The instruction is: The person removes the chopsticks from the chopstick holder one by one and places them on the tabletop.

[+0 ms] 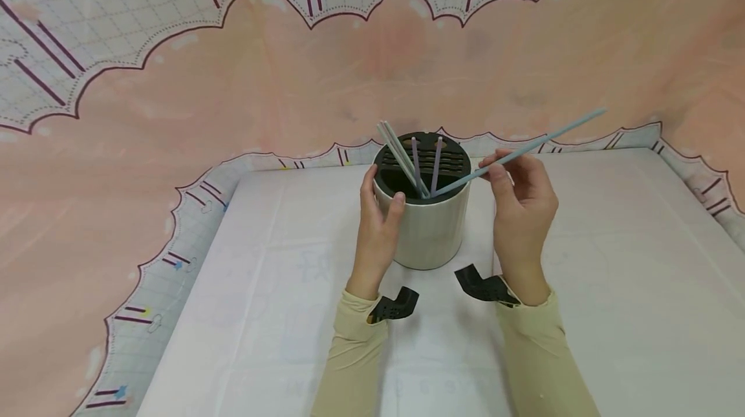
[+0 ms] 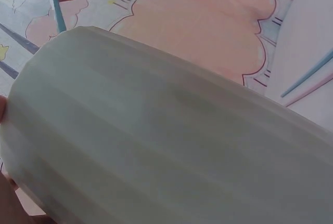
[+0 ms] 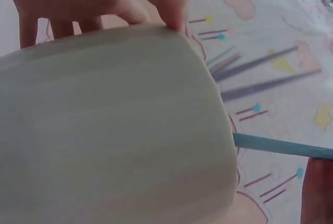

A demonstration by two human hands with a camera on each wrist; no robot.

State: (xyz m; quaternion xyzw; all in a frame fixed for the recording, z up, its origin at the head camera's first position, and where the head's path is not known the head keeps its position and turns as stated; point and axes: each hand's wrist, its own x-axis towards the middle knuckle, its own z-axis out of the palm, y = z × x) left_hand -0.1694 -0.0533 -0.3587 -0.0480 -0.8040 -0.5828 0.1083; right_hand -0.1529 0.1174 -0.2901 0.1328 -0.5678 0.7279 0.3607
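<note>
A pale cylindrical utensil holder (image 1: 432,236) with a dark green slotted top (image 1: 427,157) stands on the table. My left hand (image 1: 377,226) grips its left side, thumb at the front near the rim. My right hand (image 1: 524,210) pinches a light blue chopstick (image 1: 541,141) between thumb and fingers, to the right of the holder. The chopstick slants, its lower end inside the front opening. Two purple chopsticks (image 1: 438,161) and several pale green ones (image 1: 398,152) stand in the same opening. The chopsticks' lower ends are hidden.
The holder stands on a white table surface (image 1: 291,275). In the left wrist view a blue stick (image 2: 307,73) and a pink stick (image 2: 312,90) show at the right edge. A patterned peach-and-white cloth (image 1: 349,81) lies behind and beside the table.
</note>
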